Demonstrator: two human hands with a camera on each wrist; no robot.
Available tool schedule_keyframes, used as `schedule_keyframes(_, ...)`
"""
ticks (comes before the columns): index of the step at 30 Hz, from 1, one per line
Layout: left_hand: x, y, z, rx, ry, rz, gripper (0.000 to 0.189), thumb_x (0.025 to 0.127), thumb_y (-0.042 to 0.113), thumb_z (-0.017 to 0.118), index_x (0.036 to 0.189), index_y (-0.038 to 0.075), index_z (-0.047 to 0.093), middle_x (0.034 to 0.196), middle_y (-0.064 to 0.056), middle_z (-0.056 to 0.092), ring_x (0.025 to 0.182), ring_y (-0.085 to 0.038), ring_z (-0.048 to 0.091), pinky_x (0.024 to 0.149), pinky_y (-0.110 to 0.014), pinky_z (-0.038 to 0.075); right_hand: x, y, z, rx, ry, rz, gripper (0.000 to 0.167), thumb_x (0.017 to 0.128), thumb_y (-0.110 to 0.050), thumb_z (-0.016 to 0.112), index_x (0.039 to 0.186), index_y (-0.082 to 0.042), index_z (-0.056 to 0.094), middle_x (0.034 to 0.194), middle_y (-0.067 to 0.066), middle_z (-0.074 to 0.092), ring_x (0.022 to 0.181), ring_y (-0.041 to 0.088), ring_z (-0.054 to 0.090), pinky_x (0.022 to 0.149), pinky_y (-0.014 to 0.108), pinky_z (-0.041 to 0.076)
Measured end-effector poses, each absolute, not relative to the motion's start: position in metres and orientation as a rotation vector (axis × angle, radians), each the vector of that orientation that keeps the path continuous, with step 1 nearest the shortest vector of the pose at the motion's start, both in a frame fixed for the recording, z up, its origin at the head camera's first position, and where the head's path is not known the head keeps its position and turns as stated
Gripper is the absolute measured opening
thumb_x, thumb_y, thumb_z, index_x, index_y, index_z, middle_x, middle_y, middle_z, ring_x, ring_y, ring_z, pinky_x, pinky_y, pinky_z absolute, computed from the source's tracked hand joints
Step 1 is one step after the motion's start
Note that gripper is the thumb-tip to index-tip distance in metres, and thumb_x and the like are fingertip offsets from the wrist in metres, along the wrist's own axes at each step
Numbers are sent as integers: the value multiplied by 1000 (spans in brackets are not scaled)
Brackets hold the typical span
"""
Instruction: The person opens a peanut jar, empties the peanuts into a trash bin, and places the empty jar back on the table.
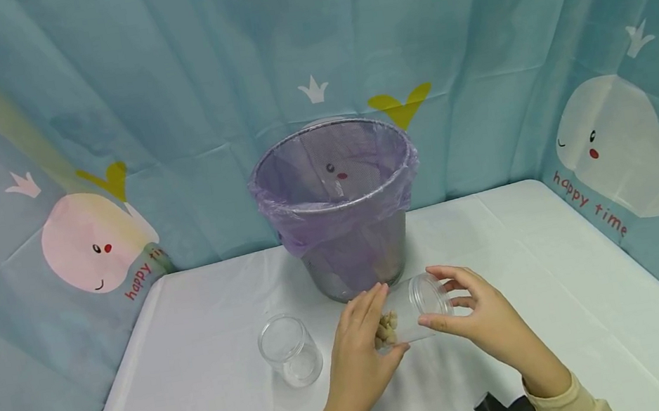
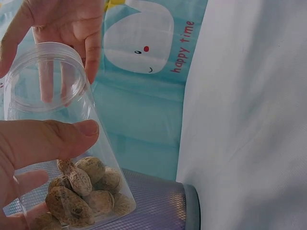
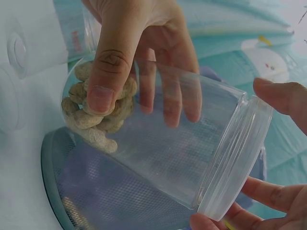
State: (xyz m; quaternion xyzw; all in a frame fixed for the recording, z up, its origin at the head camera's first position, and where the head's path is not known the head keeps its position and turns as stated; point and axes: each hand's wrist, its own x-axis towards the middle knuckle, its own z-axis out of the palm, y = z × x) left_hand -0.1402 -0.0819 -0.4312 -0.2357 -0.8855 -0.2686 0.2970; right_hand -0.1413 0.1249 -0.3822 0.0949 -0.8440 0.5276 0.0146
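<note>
A clear plastic jar (image 1: 405, 308) lies tilted on its side between both hands, above the table. Several unshelled peanuts (image 3: 98, 112) are gathered at its bottom end. My left hand (image 1: 361, 357) grips the jar around that end, thumb on the near side and fingers on the far side. At the other end, my right hand (image 1: 480, 318) holds the translucent lid (image 3: 237, 160) between thumb and fingers. The lid sits on the jar's mouth; whether it is screwed tight cannot be seen.
Behind the hands stands a mesh waste bin (image 1: 355, 251) lined with a purple bag (image 1: 278, 202). A second clear jar (image 1: 290, 353) stands left of my left hand on the white-covered table (image 1: 204, 394). A blue printed curtain (image 1: 189, 77) hangs behind and at both sides.
</note>
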Motion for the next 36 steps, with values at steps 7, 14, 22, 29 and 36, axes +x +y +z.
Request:
schedule_keyframes(7, -140, -82, -431, -630, -2358, -717, 98, 55, 16, 98, 142, 14, 54, 140, -5, 60, 126, -28, 56, 104, -43, 53, -141, 125, -381, 331, -2603, 1646, 68, 82, -31, 82, 141, -15, 52, 138, 3, 55, 120, 22, 51, 99, 33, 55)
schedule_keyframes(14, -140, -82, -430, -623, -2361, -697, 97, 55, 17, 99, 141, 13, 55, 140, -4, 60, 126, -27, 56, 104, -42, 53, -141, 126, -382, 405, -2562, 1663, 64, 84, -26, 80, 140, -13, 52, 138, 6, 54, 121, 24, 50, 100, 34, 54)
schedule_keyframes(22, -140, -82, -431, -620, -2365, -718, 96, 55, 16, 99, 140, 13, 56, 139, -5, 61, 126, -29, 56, 105, -42, 52, -142, 127, -384, 414, -2575, 1667, 68, 83, -26, 82, 142, -14, 51, 139, 4, 53, 122, 23, 49, 100, 33, 54)
schedule_keyframes(29, -139, -82, -431, -624, -2356, -712, 97, 54, 16, 99, 141, 13, 55, 140, -4, 60, 126, -28, 56, 105, -42, 52, -142, 126, -381, 332, -2624, 1701, 77, 84, -30, 80, 149, -13, 43, 145, 13, 49, 126, 29, 50, 98, 45, 53)
schedule_keyframes(36, -139, -82, -431, -623, -2353, -711, 97, 54, 16, 99, 141, 14, 55, 140, -4, 60, 126, -28, 56, 105, -42, 52, -142, 126, -379, 244, -2668, 1738, 73, 84, -32, 80, 146, -12, 46, 143, 12, 52, 122, 27, 53, 95, 38, 54)
